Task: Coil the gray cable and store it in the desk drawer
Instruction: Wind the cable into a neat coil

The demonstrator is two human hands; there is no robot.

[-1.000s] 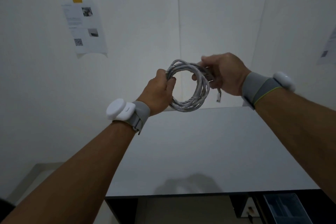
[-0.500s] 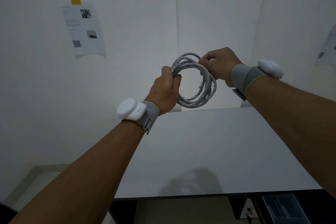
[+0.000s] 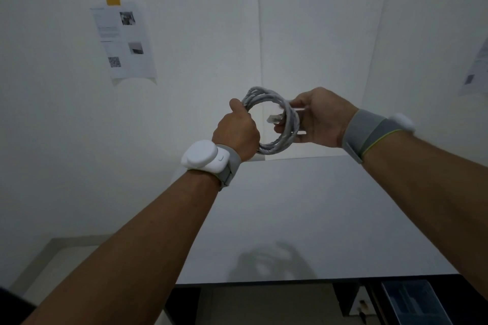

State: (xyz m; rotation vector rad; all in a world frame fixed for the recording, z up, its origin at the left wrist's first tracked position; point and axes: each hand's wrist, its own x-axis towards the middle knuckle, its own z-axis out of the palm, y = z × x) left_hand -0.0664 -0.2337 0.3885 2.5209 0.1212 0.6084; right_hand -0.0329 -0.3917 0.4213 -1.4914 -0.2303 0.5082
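Observation:
The gray cable [image 3: 274,145] is wound into a round coil and held in the air above the far part of the white desk [image 3: 303,219]. My left hand [image 3: 236,132] is closed on the coil's left side. My right hand [image 3: 320,119] grips the right side, with the cable's clear plug end [image 3: 273,119] poking out of the fingers into the middle of the ring. The desk drawer [image 3: 414,301] stands open under the desk's front edge at the lower right, with a dark grey tray inside.
White walls enclose the desk at the back and right. A printed sheet [image 3: 122,42] hangs on the left wall under a yellow note, and another sheet [image 3: 475,68] on the right wall. Both wrists wear grey bands with white devices.
The right hand has turned palm-up and brought the plug end through the ring. The coil sits slightly lower and more edge-on, while the left hand keeps its grip.

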